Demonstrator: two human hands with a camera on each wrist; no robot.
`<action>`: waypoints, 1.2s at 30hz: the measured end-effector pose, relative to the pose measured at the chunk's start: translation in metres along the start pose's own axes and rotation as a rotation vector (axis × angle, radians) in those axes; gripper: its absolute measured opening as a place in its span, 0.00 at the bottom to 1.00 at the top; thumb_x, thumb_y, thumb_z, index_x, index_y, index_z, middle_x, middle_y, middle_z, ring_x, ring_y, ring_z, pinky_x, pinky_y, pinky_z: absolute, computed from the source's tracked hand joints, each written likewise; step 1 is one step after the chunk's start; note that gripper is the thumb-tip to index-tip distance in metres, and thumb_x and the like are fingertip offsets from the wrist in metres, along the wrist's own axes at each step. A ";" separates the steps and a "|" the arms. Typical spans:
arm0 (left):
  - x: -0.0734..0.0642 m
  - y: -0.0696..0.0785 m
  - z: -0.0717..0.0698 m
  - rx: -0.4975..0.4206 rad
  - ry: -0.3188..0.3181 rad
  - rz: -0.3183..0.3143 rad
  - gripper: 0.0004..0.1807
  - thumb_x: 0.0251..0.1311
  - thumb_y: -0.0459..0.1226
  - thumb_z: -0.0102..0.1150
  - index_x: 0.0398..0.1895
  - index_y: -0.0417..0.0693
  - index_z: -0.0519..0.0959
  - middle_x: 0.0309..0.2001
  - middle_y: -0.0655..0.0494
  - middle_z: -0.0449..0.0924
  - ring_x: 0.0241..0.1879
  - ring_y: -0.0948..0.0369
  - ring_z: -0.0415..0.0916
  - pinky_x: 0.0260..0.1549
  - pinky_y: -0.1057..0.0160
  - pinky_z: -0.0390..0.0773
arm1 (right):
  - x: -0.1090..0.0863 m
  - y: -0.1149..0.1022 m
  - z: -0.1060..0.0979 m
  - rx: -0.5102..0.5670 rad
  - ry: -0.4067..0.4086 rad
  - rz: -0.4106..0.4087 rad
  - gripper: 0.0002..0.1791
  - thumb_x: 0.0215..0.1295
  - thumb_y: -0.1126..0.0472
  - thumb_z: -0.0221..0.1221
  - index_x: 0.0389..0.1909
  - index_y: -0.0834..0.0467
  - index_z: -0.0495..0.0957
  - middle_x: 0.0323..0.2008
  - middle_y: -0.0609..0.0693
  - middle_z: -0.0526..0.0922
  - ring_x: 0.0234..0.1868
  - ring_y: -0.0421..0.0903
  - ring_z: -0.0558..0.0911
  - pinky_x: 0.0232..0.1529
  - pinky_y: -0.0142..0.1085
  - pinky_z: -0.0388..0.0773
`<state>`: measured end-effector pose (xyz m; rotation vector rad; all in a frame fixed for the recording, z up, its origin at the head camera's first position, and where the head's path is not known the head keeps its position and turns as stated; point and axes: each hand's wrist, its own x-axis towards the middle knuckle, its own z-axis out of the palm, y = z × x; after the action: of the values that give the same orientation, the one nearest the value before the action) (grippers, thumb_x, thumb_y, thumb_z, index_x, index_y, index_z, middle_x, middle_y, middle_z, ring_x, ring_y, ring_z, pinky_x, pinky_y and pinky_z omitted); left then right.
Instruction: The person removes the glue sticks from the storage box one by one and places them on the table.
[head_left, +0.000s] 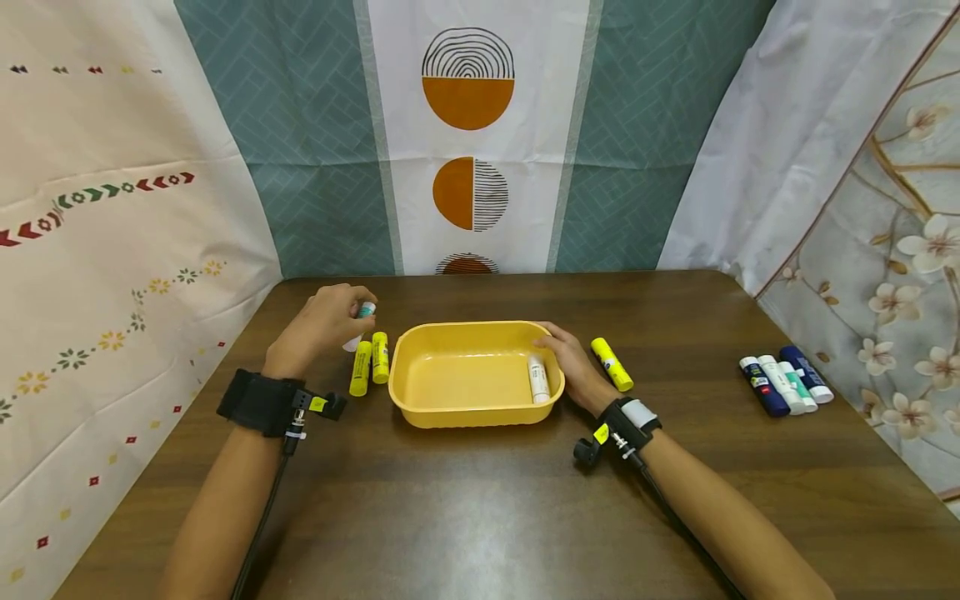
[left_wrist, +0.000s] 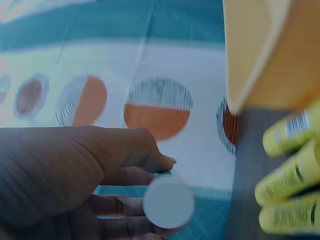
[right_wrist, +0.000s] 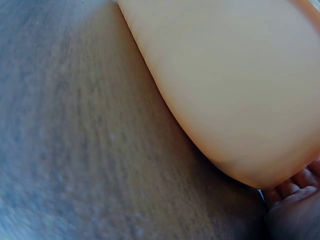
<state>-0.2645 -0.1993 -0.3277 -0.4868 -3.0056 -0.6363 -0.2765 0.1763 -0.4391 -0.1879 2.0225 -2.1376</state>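
Note:
My left hand (head_left: 318, 329) pinches a white glue stick (head_left: 366, 309) with a teal band between thumb and fingers, left of a yellow plastic tray (head_left: 465, 412). In the left wrist view its round white end (left_wrist: 168, 202) faces the camera. Two yellow glue sticks (head_left: 361, 368) lie beside the tray's left end; the left wrist view shows three yellow sticks (left_wrist: 287, 172). At the tray's right end, my right hand (head_left: 572, 362) grips the rim, its fingers partly hidden by the wall in the right wrist view. Inside the tray, one white glue stick (head_left: 538, 380) lies near the right wall.
Another yellow glue stick (head_left: 611, 364) lies right of my right hand. Farther right, several blue and white glue sticks (head_left: 780, 385) lie side by side on the brown table (head_left: 480, 508). Patterned cloths (head_left: 315, 167) hang behind the table and along its sides.

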 end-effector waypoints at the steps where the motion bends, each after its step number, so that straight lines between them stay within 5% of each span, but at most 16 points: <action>1: 0.000 -0.005 0.000 0.000 -0.015 -0.020 0.22 0.67 0.36 0.54 0.62 0.36 0.76 0.47 0.40 0.78 0.40 0.50 0.73 0.36 0.57 0.74 | 0.000 0.000 0.000 0.004 -0.001 -0.002 0.24 0.75 0.64 0.47 0.70 0.61 0.67 0.65 0.59 0.71 0.59 0.50 0.73 0.60 0.39 0.73; 7: 0.000 -0.027 0.003 -0.012 -0.090 -0.106 0.21 0.68 0.37 0.58 0.61 0.35 0.76 0.52 0.32 0.78 0.39 0.48 0.80 0.32 0.58 0.80 | 0.001 0.002 0.000 0.022 0.000 -0.004 0.24 0.74 0.65 0.47 0.69 0.63 0.67 0.63 0.59 0.71 0.57 0.49 0.73 0.55 0.35 0.74; 18: 0.004 -0.039 0.010 0.032 -0.183 -0.159 0.23 0.70 0.39 0.56 0.63 0.34 0.72 0.57 0.29 0.75 0.47 0.41 0.78 0.40 0.48 0.80 | 0.002 0.001 -0.001 -0.007 0.000 -0.011 0.24 0.75 0.64 0.47 0.70 0.62 0.67 0.64 0.60 0.71 0.58 0.50 0.73 0.58 0.36 0.74; 24: 0.006 -0.052 0.019 0.019 -0.239 -0.207 0.24 0.70 0.38 0.55 0.64 0.34 0.70 0.57 0.29 0.72 0.35 0.47 0.78 0.29 0.56 0.79 | 0.002 0.002 0.000 0.015 0.007 -0.022 0.24 0.73 0.65 0.47 0.68 0.63 0.68 0.62 0.58 0.72 0.56 0.48 0.74 0.55 0.34 0.75; 31: 0.006 -0.059 0.031 0.013 -0.289 -0.228 0.22 0.69 0.36 0.55 0.61 0.33 0.68 0.39 0.40 0.78 0.24 0.54 0.73 0.24 0.61 0.75 | 0.001 0.003 -0.001 0.015 0.005 -0.023 0.24 0.74 0.65 0.47 0.69 0.63 0.68 0.62 0.58 0.72 0.56 0.48 0.74 0.56 0.34 0.75; 36: 0.006 -0.057 0.036 -0.009 -0.277 -0.240 0.22 0.70 0.36 0.55 0.62 0.33 0.68 0.45 0.37 0.77 0.21 0.55 0.71 0.23 0.61 0.75 | 0.001 0.003 -0.002 0.017 -0.008 -0.016 0.24 0.74 0.65 0.47 0.69 0.63 0.67 0.64 0.60 0.71 0.58 0.51 0.73 0.58 0.37 0.74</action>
<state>-0.2868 -0.2329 -0.3822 -0.2319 -3.3594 -0.6434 -0.2781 0.1780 -0.4425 -0.2098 2.0041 -2.1598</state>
